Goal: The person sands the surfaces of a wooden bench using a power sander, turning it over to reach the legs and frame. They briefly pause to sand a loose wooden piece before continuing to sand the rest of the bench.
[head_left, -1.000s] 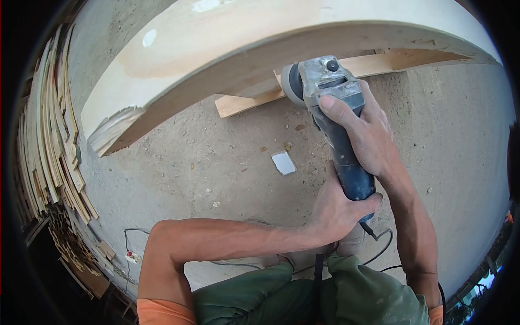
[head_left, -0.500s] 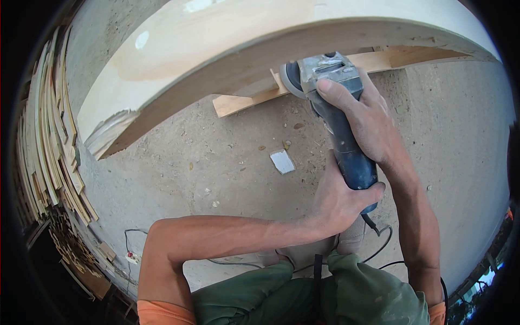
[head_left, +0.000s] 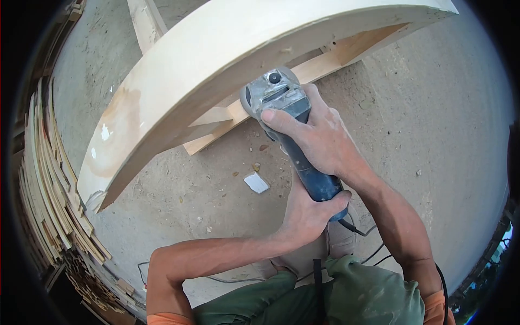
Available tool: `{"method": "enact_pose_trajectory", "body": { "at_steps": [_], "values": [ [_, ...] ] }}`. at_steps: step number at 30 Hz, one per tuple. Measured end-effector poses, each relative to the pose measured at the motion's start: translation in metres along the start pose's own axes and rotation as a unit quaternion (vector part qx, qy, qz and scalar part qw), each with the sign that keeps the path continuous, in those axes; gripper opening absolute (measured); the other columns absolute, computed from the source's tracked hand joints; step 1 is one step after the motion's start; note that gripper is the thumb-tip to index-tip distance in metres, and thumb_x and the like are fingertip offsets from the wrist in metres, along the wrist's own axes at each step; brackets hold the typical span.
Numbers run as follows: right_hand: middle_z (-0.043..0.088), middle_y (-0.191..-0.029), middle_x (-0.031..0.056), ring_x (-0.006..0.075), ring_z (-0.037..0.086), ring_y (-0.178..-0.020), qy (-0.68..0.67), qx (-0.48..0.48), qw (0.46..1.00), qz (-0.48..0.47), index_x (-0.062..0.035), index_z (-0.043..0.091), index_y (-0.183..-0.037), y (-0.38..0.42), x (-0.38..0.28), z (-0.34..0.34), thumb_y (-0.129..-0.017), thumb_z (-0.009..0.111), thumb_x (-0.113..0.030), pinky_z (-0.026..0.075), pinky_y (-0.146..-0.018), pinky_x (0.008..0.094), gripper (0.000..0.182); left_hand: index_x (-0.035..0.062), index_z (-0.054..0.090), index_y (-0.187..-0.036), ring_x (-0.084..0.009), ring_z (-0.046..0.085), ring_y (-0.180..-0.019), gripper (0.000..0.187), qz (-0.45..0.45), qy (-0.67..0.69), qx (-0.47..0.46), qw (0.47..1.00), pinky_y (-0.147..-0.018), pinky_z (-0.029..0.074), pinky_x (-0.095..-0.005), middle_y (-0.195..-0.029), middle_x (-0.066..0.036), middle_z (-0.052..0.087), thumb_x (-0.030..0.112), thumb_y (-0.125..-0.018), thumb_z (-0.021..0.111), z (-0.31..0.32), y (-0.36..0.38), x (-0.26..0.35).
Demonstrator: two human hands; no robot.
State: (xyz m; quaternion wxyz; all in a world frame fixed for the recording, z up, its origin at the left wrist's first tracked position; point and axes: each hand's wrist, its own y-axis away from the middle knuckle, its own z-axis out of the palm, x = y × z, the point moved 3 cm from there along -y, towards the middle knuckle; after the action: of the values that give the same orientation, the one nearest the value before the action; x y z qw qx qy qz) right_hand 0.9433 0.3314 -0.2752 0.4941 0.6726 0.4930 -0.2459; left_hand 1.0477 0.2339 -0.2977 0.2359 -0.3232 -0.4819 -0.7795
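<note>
Both my hands hold an angle grinder with a dark blue body and a dusty grey metal head. My right hand wraps round the front of the body, its thumb lying across near the head. Lower down, my left hand is closed round the rear end, where the black cord comes out. The grinder's disc is right at the inner edge of a large curved wooden piece. This arch is pale on its broad face, with a brown stain and white spots toward its left end.
A wooden strip runs behind the arch, and another board stands at upper left. Long thin wooden strips are stacked along the left. A small white scrap lies on the dusty concrete floor. The cord trails past my legs.
In view, the grinder and both hands have shifted left and slightly down, and the grinder leans more to the left. The arch appears lower at its left end.
</note>
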Motion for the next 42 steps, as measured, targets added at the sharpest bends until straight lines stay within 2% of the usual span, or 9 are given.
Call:
{"method": "enact_pose_trajectory", "body": {
  "at_steps": [4, 8, 13, 15, 17, 29, 35, 39, 42],
  "values": [
    [0.069, -0.101, 0.0354, 0.0404, 0.073, -0.092, -0.043, -0.024, 0.998, 0.044, 0.0207, 0.038, -0.142, -0.003, 0.006, -0.029, -0.083, 0.066, -0.068, 0.059, -0.081, 0.0435, 0.110, -0.0025, 0.042, -0.140, -0.0192, 0.058, -0.115, 0.073, 0.020, -0.018, 0.009, 1.000, -0.100, 0.049, -0.0377, -0.125, -0.012, 0.058, 0.022, -0.084, 0.083, 0.022, -0.014, 0.007],
    [0.068, -0.101, 0.0366, 0.0424, 0.073, -0.094, -0.055, -0.004, 0.997, 0.047, 0.0210, 0.036, -0.143, -0.005, 0.015, -0.051, -0.085, 0.066, -0.067, 0.058, -0.081, 0.0446, 0.110, -0.0019, 0.036, -0.140, -0.0209, 0.057, -0.112, 0.080, -0.014, -0.033, -0.020, 0.999, -0.097, 0.048, -0.0384, -0.120, -0.013, 0.055, 0.022, -0.080, 0.083, 0.038, -0.025, 0.013],
    [0.068, -0.097, 0.0368, 0.0463, 0.072, -0.096, -0.073, -0.016, 0.996, 0.054, 0.0191, 0.034, -0.144, -0.011, 0.016, -0.069, -0.087, 0.067, -0.065, 0.057, -0.085, 0.0469, 0.107, 0.0009, 0.051, -0.137, -0.0173, 0.063, -0.113, 0.058, -0.022, -0.034, -0.051, 0.998, -0.098, 0.051, -0.0372, -0.123, -0.008, 0.065, 0.017, -0.089, 0.080, 0.042, -0.035, 0.013],
    [0.068, -0.097, 0.0369, 0.0464, 0.072, -0.096, -0.086, -0.043, 0.993, 0.068, 0.0184, 0.034, -0.143, -0.014, 0.013, -0.072, -0.087, 0.068, -0.064, 0.057, -0.086, 0.0475, 0.105, 0.0011, 0.051, -0.137, -0.0170, 0.063, -0.113, 0.058, -0.024, -0.017, -0.037, 0.999, -0.098, 0.051, -0.0371, -0.123, -0.008, 0.065, 0.016, -0.090, 0.080, 0.047, -0.034, 0.018],
    [0.069, -0.106, 0.0318, 0.0385, 0.073, -0.096, -0.071, -0.038, 0.994, 0.070, 0.0153, 0.036, -0.144, -0.016, 0.013, -0.070, -0.084, 0.070, -0.064, 0.058, -0.085, 0.0438, 0.105, 0.0014, 0.051, -0.137, -0.0168, 0.063, -0.113, 0.057, -0.027, 0.002, -0.020, 0.999, -0.098, 0.051, -0.0369, -0.124, -0.008, 0.065, 0.016, -0.090, 0.079, 0.047, -0.036, 0.022],
    [0.069, -0.104, 0.0305, 0.0375, 0.073, -0.094, -0.066, -0.030, 0.994, 0.076, 0.0139, 0.039, -0.141, -0.028, 0.014, -0.074, -0.087, 0.068, -0.064, 0.059, -0.081, 0.0429, 0.099, 0.0012, 0.050, -0.137, -0.0169, 0.063, -0.115, 0.058, -0.052, -0.024, -0.050, 0.997, -0.099, 0.051, -0.0365, -0.125, -0.008, 0.064, 0.014, -0.089, 0.080, 0.043, -0.046, 0.030],
    [0.070, -0.108, 0.0302, 0.0369, 0.073, -0.098, -0.109, -0.011, 0.991, 0.072, 0.0091, 0.043, -0.140, -0.010, 0.020, -0.073, -0.087, 0.070, -0.064, 0.057, -0.086, 0.0431, 0.094, -0.0003, 0.051, -0.136, -0.0175, 0.062, -0.113, 0.057, -0.012, -0.009, 0.003, 1.000, -0.099, 0.051, -0.0370, -0.123, -0.008, 0.064, 0.013, -0.088, 0.080, 0.048, -0.034, 0.023],
    [0.069, -0.111, 0.0310, 0.0367, 0.073, -0.098, -0.114, -0.019, 0.989, 0.090, 0.0081, 0.044, -0.140, -0.011, 0.015, -0.077, -0.087, 0.070, -0.065, 0.057, -0.087, 0.0439, 0.094, -0.0013, 0.048, -0.138, -0.0181, 0.061, -0.114, 0.063, -0.045, -0.036, -0.048, 0.997, -0.100, 0.050, -0.0375, -0.125, -0.010, 0.063, 0.015, -0.087, 0.081, 0.049, -0.037, 0.018],
    [0.070, -0.094, 0.0311, 0.0429, 0.074, -0.088, -0.060, 0.010, 0.997, 0.039, 0.0140, 0.037, -0.143, -0.007, 0.022, -0.069, -0.087, 0.071, -0.060, 0.058, -0.079, 0.0458, 0.098, -0.0011, 0.046, -0.139, -0.0181, 0.060, -0.115, 0.066, -0.004, -0.022, -0.020, 1.000, -0.099, 0.050, -0.0376, -0.125, -0.010, 0.062, 0.016, -0.086, 0.082, 0.055, -0.028, 0.016]
  ]
}}
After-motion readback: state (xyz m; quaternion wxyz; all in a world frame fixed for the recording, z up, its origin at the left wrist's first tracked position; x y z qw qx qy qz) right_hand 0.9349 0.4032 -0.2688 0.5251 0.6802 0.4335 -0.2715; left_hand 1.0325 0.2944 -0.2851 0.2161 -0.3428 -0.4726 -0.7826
